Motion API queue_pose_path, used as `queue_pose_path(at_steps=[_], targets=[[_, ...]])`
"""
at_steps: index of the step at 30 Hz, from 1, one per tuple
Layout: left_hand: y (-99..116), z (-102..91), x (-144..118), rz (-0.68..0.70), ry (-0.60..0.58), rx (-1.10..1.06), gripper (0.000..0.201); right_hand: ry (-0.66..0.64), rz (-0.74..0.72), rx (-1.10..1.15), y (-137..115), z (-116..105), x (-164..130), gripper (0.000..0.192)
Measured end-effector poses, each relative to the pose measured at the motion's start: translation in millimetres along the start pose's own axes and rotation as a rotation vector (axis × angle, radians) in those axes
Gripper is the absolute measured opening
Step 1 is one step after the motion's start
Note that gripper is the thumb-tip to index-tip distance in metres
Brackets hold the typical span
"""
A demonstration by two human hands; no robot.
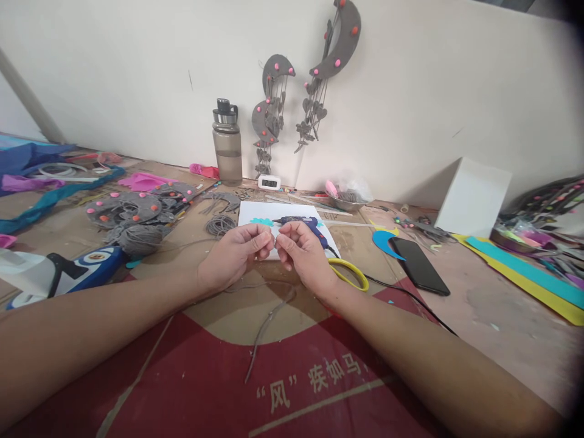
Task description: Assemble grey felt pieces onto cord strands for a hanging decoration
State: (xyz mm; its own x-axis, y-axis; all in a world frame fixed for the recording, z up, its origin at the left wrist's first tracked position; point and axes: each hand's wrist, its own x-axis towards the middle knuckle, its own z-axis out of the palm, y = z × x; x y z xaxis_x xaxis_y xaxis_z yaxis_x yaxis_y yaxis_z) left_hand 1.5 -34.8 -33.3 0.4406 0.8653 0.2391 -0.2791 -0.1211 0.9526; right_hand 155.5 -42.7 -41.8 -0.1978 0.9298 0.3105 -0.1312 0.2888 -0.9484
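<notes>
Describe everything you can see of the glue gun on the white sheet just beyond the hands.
The glue gun looks like blue plastic with a dark barrel. It lies on its side on the white sheet, nozzle pointing left toward a teal cutout. Its handle end is partly hidden behind the right hand. A black cord appears to run from it to the right across the cardboard. Neither hand appears to touch it; whether it is switched on cannot be told.
</notes>
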Motion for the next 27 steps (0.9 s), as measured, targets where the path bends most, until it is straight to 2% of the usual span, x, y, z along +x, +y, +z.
queue_pose_path(at_steps=[6,14,20,24,27], targets=[[-2.0,-0.5,1.9,0.032,0.107,0.048,0.020,0.007,0.019,0.017,-1.2,0.8,-0.8,0.023],[-7.5,-5.8,2.8,0.056,0.099,0.253,0.022,0.009,0.005,-0.029,-1.0,1.8,-1.5,0.025],[-2.9,-3.5,2.3,0.065,0.126,0.261,0.020,-0.001,-0.005,-0.080,0.9,1.4,-2.9,0.024],[1.9,-2.5,-0.1,0.075,0.077,0.315,0.021,-0.022,-0.046,-0.144,1.1,1.6,-5.6,0.021],[1.0,-3.8,-1.3,0.095,0.096,0.361,0.024,-0.018,-0.082,-0.209,2.5,1.3,-6.9,0.018]])
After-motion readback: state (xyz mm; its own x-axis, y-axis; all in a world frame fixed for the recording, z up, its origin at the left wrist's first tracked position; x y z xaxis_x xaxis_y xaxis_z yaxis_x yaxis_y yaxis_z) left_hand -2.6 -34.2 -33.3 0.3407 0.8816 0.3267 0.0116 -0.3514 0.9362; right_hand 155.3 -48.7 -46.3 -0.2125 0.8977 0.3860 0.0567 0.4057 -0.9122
